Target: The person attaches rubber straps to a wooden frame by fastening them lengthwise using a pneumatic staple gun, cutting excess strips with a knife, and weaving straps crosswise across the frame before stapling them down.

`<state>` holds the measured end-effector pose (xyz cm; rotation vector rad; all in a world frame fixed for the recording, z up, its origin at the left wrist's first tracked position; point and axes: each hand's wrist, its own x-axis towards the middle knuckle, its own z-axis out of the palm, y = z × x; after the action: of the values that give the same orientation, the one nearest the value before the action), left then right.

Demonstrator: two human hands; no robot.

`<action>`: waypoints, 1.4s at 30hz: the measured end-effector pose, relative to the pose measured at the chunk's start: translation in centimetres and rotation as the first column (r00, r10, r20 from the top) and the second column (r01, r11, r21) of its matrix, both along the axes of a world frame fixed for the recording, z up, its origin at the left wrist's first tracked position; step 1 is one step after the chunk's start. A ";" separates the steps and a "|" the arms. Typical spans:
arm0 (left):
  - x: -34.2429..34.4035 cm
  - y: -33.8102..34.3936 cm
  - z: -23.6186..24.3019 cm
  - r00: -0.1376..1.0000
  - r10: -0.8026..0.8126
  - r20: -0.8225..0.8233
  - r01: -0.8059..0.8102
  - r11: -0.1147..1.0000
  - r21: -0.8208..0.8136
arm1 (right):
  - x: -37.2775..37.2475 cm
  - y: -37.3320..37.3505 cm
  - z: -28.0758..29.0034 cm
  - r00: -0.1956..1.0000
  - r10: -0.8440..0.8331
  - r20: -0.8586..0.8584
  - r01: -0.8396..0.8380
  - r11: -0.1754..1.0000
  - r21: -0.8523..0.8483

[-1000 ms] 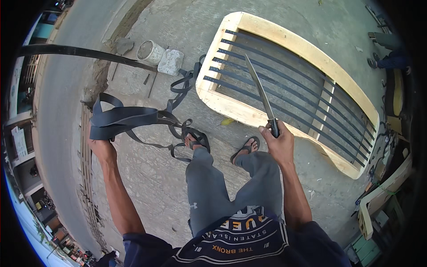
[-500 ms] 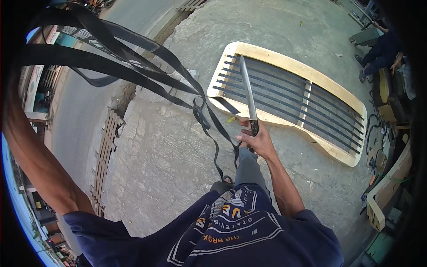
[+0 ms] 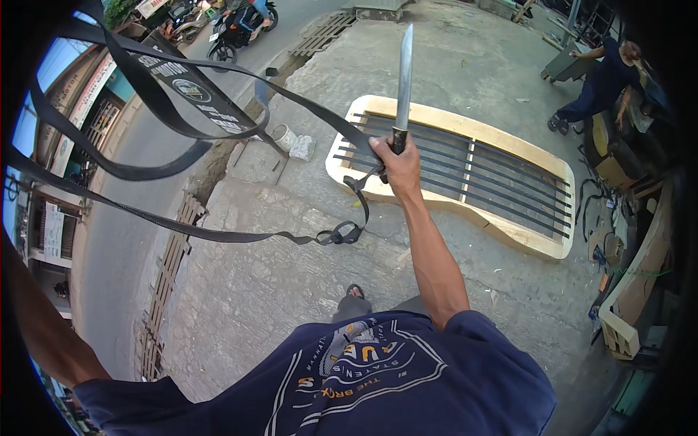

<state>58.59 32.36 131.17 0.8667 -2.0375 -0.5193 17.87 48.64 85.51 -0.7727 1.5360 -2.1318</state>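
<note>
My right hand [image 3: 401, 166] is closed round the dark handle of a long knife [image 3: 405, 80], its blade pointing up and away. A black elastic strap [image 3: 313, 110] runs from the upper left to the thumb of this hand and seems pinched against the handle. More lengths of the strap hang in loose loops to the left, with a tangled knot below the right hand. My left arm [image 3: 51, 327] reaches out at the left edge, its hand out of sight. Beyond the knife, a pale wooden frame [image 3: 436, 120] lies on the concrete, strung lengthwise with several black straps.
A standing signboard [image 3: 195, 91], a white bucket [image 3: 283, 136] and a white bag [image 3: 302, 148] are at the kerb. A motorbike [image 3: 243, 33] is on the road. A person [image 3: 605, 83] bends at the far right. A curved wooden piece [image 3: 618, 336] and scraps lie along the right.
My right hand has risen and moved forward with the knife, and a strap now stretches to it. The strap loops have spread apart and their knot hangs farther left. My left hand stays out of view.
</note>
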 end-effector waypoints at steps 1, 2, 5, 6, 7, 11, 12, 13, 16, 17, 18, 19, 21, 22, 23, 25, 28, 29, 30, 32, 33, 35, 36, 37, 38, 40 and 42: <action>-0.6 1.3 -0.6 1.000 -0.007 0.025 0.006 1.000 0.011 | -3.5 4.1 -1.0 0.995 -0.097 -0.002 0.097 0.995 -0.018; -1.1 2.4 -1.5 0.999 -0.002 0.052 0.001 1.000 0.027 | -7.0 8.9 -1.4 0.988 -0.152 -0.017 0.152 0.988 0.011; -4.0 5.8 -5.5 0.997 -0.022 0.079 0.015 0.995 0.095 | -15.7 24.6 -1.3 0.942 -0.334 0.028 0.334 0.943 0.004; -5.5 6.5 -7.3 0.996 -0.034 0.078 0.025 0.993 0.117 | -17.7 29.7 -1.7 0.915 -0.402 -0.030 0.401 0.916 -0.011; -8.0 7.2 -9.0 0.995 -0.075 0.063 0.064 0.985 0.160 | -20.2 34.1 -1.8 0.874 -0.478 -0.089 0.477 0.878 -0.039; -22.5 9.8 -17.7 0.990 -0.106 -0.094 0.115 0.989 0.093 | -25.0 48.5 1.8 0.805 -0.573 -0.155 0.578 0.816 -0.016; -26.1 10.3 -18.1 0.988 -0.143 -0.051 0.147 0.986 0.084 | -25.1 50.8 3.3 0.813 -0.571 -0.114 0.571 0.820 -0.030; -31.2 11.5 -19.0 0.964 -0.222 -0.143 0.244 0.956 0.162 | -25.6 53.6 4.0 0.807 -0.580 -0.116 0.585 0.811 0.017; -43.7 12.0 -19.3 0.893 -0.411 -0.186 0.432 0.897 0.091 | -25.5 58.0 5.3 0.774 -0.615 -0.147 0.628 0.775 0.065; -47.7 12.4 -18.6 0.893 -0.417 -0.172 0.426 0.905 0.015 | -25.1 58.5 5.6 0.763 -0.631 -0.141 0.644 0.760 0.083; -51.5 11.8 -17.4 0.881 -0.450 -0.148 0.459 0.888 0.026 | -25.2 59.4 5.4 0.787 -0.604 -0.127 0.615 0.783 0.090; -55.5 11.8 -16.2 0.861 -0.493 -0.127 0.501 0.865 0.037 | -25.5 59.8 5.1 0.791 -0.601 -0.115 0.609 0.792 0.045; -63.8 16.7 -14.1 0.750 -0.627 -0.209 0.644 0.765 0.013 | -25.8 60.5 5.0 0.803 -0.593 -0.058 0.596 0.799 0.085; -65.9 20.1 -12.5 0.669 -0.693 -0.269 0.711 0.702 -0.041 | -25.9 60.6 4.3 0.820 -0.571 -0.030 0.570 0.811 0.132; -67.9 22.7 -12.0 0.572 -0.750 -0.331 0.772 0.629 -0.090 | -25.4 61.1 4.0 0.832 -0.555 -0.005 0.546 0.817 0.188; -72.2 25.6 -13.8 0.585 -0.715 -0.382 0.736 0.666 -0.120 | -24.7 62.2 1.8 0.866 -0.499 0.016 0.465 0.818 0.339; -78.3 24.1 -25.7 0.622 -0.777 -0.097 0.724 0.618 -0.307 | -22.8 64.5 -3.8 0.895 -0.444 -0.047 0.381 0.703 0.601; -78.2 25.5 -30.2 0.623 -0.781 0.044 0.702 0.533 -0.473 | -22.0 65.2 -5.5 0.902 -0.427 -0.056 0.359 0.674 0.646; -77.3 26.6 -35.0 0.732 -0.631 0.257 0.670 0.597 -0.442 | -21.1 66.4 -7.2 0.917 -0.390 -0.086 0.297 0.521 0.801; -74.4 25.2 -45.9 0.717 -0.560 0.415 0.626 0.779 -0.032 | -19.5 68.5 -10.6 0.957 -0.280 -0.080 0.152 0.248 0.957; -71.6 24.4 -51.5 0.666 -0.318 0.675 0.489 0.869 -0.073 | -18.6 69.6 -12.1 0.973 -0.227 -0.050 0.084 0.142 0.986; -64.2 23.6 -65.1 0.428 -0.340 0.837 0.089 0.938 0.336 | -17.1 72.6 -15.4 0.972 -0.214 0.094 -0.077 0.083 0.993; -61.9 27.2 -70.0 0.321 -0.442 0.838 0.053 0.892 0.450 | -16.3 74.2 -17.0 0.965 -0.247 0.092 -0.076 0.075 0.994; -58.3 29.7 -75.1 0.044 -0.520 0.853 -0.134 0.843 0.521 | -15.2 75.4 -18.1 0.945 -0.288 0.152 -0.139 0.063 0.988; -54.1 33.6 -79.5 -0.097 -0.647 0.756 -0.056 0.762 0.645 | -14.4 76.2 -19.0 0.920 -0.332 0.209 -0.201 0.058 0.978; -48.9 45.6 -83.7 -0.036 -0.831 0.556 -0.097 0.556 0.825 | -13.0 77.4 -20.6 0.897 -0.387 0.213 -0.176 0.129 0.976; -51.4 51.1 -82.9 -0.047 -0.810 0.584 -0.150 0.584 0.798 | -13.3 78.6 -22.1 0.839 -0.496 0.225 -0.165 0.163 0.973</action>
<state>7.23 83.47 48.27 1.2483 -3.6795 -1.4207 4.62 127.21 63.41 0.4873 2.2009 -0.7481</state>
